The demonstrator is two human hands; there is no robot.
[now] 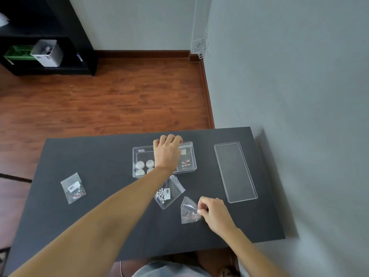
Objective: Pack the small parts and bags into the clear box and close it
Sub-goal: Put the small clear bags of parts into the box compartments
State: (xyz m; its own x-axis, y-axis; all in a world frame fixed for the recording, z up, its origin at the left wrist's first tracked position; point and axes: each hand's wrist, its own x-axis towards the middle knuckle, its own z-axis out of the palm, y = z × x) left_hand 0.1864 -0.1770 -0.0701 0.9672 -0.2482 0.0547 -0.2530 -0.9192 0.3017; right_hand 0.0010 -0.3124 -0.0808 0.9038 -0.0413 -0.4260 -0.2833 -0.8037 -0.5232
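On dark table (pixel 99 156), left hand (pixel 166 151) spread flat over clear box (pixel 137 156), probably steadying it, right hand (pixel 214 211) pinched on small bag (pixel 188 209) near lid (pixel 235 170), two bags (pixel 169 193) unpacked.

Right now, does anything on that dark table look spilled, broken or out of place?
Nothing looks spilled or broken. The clear box sits open with its lid flat to the right, and three small bags remain outside it: one far left, one in the middle, one pinched by the right hand.
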